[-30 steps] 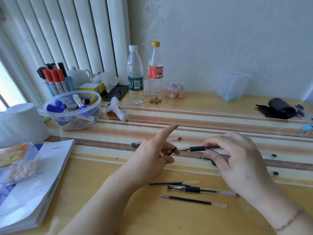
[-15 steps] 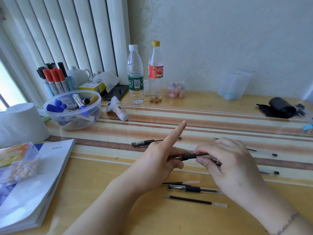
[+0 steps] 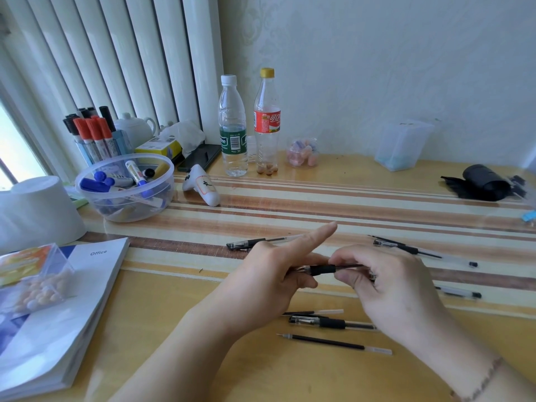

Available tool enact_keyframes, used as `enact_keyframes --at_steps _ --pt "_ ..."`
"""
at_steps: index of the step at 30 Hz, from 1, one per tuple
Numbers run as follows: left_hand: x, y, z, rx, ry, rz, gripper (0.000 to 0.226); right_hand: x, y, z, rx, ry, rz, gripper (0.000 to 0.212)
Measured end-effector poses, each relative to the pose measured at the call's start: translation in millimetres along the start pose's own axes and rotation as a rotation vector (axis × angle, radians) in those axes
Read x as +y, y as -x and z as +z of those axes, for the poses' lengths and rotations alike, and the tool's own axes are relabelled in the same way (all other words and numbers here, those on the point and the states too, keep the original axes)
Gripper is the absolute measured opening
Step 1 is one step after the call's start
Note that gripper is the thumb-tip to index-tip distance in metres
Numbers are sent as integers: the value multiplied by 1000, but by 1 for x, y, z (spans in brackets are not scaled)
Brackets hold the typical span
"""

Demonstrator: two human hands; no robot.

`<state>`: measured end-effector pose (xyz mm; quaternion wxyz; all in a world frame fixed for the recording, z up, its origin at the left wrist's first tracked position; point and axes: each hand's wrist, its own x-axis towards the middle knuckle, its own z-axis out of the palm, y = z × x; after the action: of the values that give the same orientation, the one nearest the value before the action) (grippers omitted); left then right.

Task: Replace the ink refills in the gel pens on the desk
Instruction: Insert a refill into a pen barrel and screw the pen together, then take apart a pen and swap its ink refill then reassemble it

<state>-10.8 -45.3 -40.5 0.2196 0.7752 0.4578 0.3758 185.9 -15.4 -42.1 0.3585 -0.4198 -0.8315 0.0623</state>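
Note:
Both hands hold one black-grip gel pen (image 3: 323,269) level above the desk. My left hand (image 3: 272,274) pinches its tip end with thumb and lower fingers, the index finger sticking straight out. My right hand (image 3: 388,285) grips the barrel end. Near the front edge lie a loose black refill (image 3: 333,342), an assembled pen (image 3: 330,322) and a thin refill (image 3: 313,312). Another pen (image 3: 246,244) lies behind my left hand. More pens and refills (image 3: 420,250) lie to the right.
A clear bowl of markers (image 3: 124,204) and a marker cup (image 3: 92,140) stand at the left, with a book (image 3: 58,309) and a small clear box (image 3: 32,274) on it. Two bottles (image 3: 232,126) stand at the back. A black roll (image 3: 484,182) lies far right.
The pen has moved left into my left hand, whose thumb and fingers have closed on its tip end. My right hand followed leftward along the barrel.

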Motion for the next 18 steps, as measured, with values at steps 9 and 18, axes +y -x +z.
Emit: enact_keyframes --at_steps 9,18 --pt "-3 -3 -13 -205 -246 -47 50 -2 3 3 -197 -29 5 25" --pt "-17 7 -44 -326 -401 -330 21 26 -9 -23 29 101 185 14"
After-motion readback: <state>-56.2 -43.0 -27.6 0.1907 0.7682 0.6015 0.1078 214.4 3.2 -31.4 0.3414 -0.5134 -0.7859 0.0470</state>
